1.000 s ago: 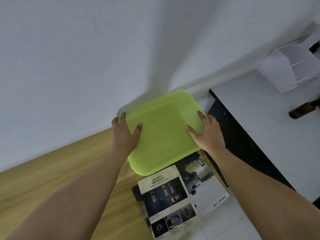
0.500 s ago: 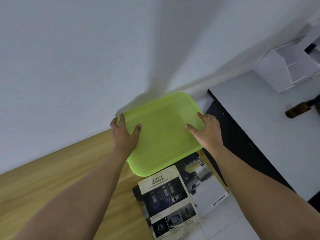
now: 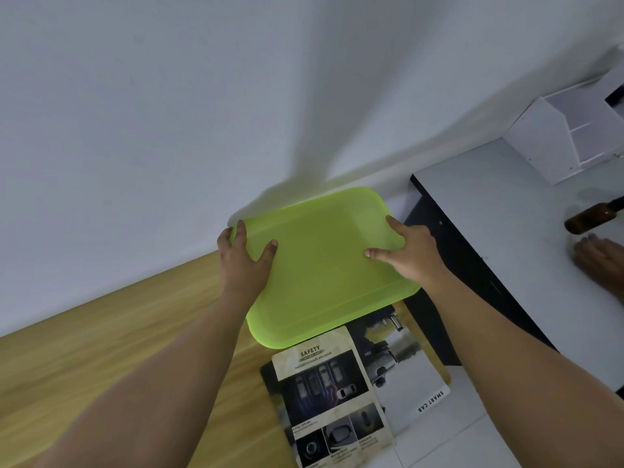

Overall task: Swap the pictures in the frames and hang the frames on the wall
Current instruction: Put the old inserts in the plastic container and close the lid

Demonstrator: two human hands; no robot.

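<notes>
A lime-green plastic tray [image 3: 324, 275] hangs level above the far end of a wooden table [image 3: 101, 349], close to the white wall [image 3: 202, 96]. My left hand [image 3: 243, 261] grips its left edge, thumb on top. My right hand [image 3: 408, 255] grips the right edge the same way. Just below the tray, two printed pictures lie on the table: one headed "SAFETY" [image 3: 327, 400] and, partly under it, a car picture marked "SMART CAB" [image 3: 405, 376]. No picture frame is in view.
To the right stands a white-topped table [image 3: 523, 231] with a black side. On it are a white desk organiser [image 3: 567, 136], a brown bottle [image 3: 591, 217] lying down, and another person's hand [image 3: 601, 261] at the frame's right edge.
The tray and both hands have stayed almost still. The view has turned a little, and another person's hand has come into sight on the white table.
</notes>
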